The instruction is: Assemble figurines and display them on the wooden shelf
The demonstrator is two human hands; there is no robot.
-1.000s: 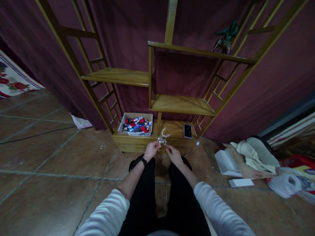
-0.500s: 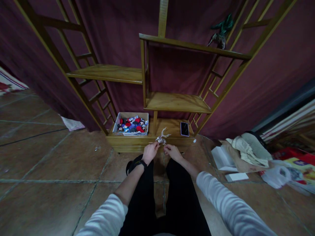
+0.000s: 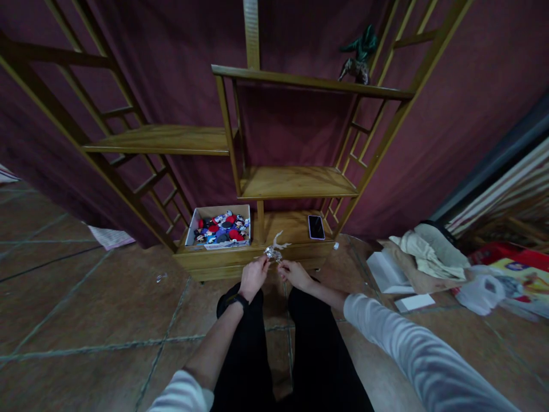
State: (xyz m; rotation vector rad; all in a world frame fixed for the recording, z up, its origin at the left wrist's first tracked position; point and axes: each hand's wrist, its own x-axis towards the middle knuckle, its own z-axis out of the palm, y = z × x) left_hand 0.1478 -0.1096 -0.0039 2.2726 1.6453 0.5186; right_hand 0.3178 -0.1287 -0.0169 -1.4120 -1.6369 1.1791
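Note:
A small, shiny silver figurine (image 3: pixel 271 252) with pale, antler-like branches (image 3: pixel 279 241) is held up in front of the low wooden cabinet. My left hand (image 3: pixel 254 274), with a dark watch at the wrist, pinches it from the left. From the other side, the closed fingers of my right hand (image 3: pixel 295 274) grip its lower right part. Its finer details are too small to make out. Just beyond, on the cabinet's base shelf, stands an open cardboard box (image 3: pixel 193 228) of small red, black and blue figures (image 3: pixel 223 228).
A phone (image 3: pixel 316 227) lies on the base shelf (image 3: pixel 278 226) to the right. The wooden shelving (image 3: pixel 300 182) rises ahead, with a green figure (image 3: pixel 361 54) on its upper board. On the floor at right are a white box (image 3: pixel 388 273), cloth (image 3: pixel 422 254) and a plastic bag (image 3: pixel 480 293).
The view has turned slightly right, so the shelving sits further left. Both hands keep hold of the silver figurine, with only a slight shift in its tilt.

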